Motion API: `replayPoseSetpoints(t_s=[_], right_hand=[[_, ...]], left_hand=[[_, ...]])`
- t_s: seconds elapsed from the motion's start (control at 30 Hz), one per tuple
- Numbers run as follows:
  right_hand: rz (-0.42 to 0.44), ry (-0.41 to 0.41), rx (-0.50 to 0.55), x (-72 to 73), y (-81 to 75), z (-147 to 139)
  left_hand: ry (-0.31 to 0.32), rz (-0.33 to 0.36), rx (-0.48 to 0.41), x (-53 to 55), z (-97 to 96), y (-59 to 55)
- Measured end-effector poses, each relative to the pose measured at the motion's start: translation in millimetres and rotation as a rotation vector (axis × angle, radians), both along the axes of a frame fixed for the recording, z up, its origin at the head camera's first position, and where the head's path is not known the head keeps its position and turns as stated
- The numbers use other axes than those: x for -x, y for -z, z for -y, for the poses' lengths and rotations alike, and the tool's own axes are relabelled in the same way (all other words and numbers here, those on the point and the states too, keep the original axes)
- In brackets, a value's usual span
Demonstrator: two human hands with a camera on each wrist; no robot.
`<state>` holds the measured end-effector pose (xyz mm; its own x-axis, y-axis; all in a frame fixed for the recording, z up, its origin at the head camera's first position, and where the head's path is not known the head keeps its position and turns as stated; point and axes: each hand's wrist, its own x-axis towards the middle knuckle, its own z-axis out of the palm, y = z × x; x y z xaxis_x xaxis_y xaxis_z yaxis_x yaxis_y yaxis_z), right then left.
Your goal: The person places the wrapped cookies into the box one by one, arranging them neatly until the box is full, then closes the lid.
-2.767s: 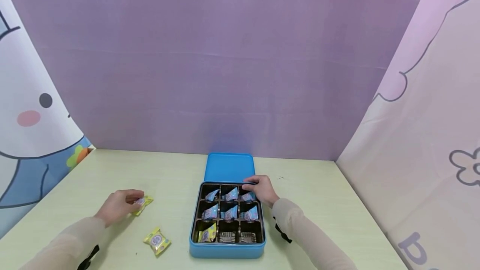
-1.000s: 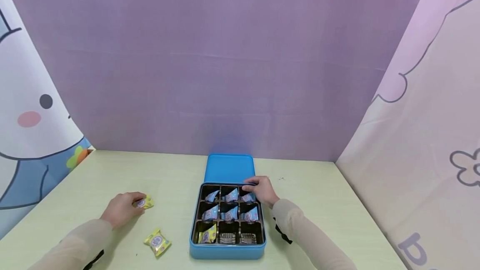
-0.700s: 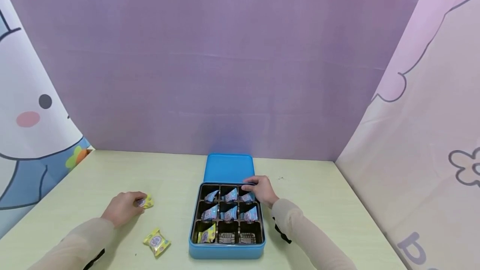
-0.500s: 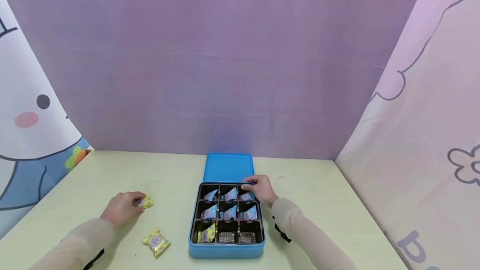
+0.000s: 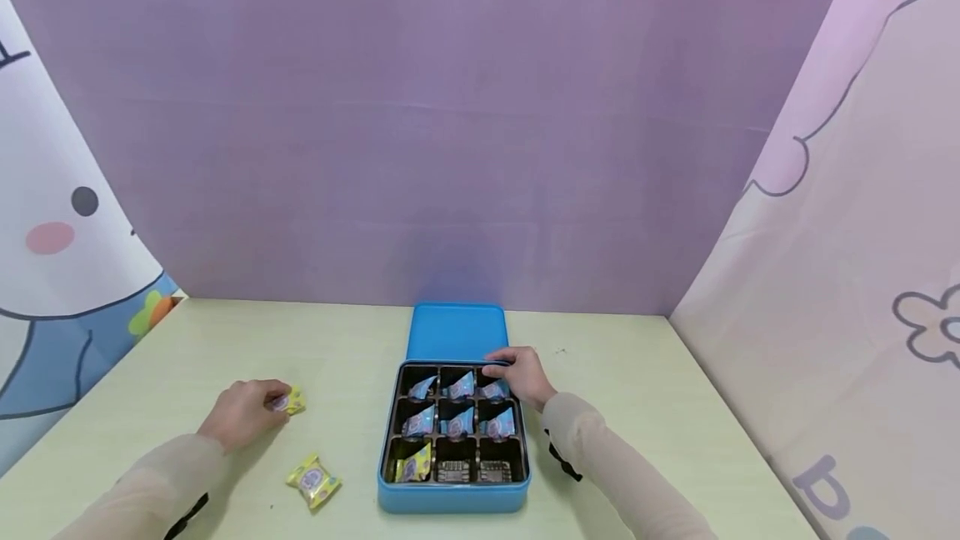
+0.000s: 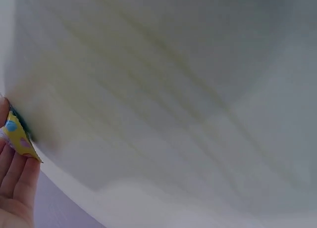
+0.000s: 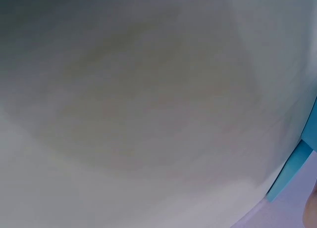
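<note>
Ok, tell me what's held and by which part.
Left hand: the farther yellow packet, pinched toward its left end in head view. Right hand: at the far right corner of the blue box; grip unclear.

Yellow packet (image 5: 297, 401) in left grip (image 5: 240, 415)

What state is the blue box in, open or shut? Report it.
Open: the lid is back behind the blue box, leaving its compartments and wrapped pieces exposed.

From above, the head view faces the far edge of the table (image 5: 337, 340). Close in, the left wrist view shares its farther yellow packet (image 5: 297, 401); the right, its blue box (image 5: 453, 499).
</note>
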<state>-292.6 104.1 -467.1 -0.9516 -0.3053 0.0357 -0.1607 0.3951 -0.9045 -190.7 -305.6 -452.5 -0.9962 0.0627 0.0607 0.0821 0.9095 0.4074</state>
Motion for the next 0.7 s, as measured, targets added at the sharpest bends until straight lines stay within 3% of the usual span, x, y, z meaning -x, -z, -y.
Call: replayPoseSetpoints(t_s=[0.37, 0.7], right_hand=[[0.005, 0.001, 0.002, 0.1, -0.4, 0], [-0.005, -0.011, 0.013, 0.3, -0.3, 0]], left_hand=[[0.006, -0.022, -0.013, 0.8, -4.4, -0.8], [0.030, -0.060, -0.083, -2.8, -23.7, -15.0]])
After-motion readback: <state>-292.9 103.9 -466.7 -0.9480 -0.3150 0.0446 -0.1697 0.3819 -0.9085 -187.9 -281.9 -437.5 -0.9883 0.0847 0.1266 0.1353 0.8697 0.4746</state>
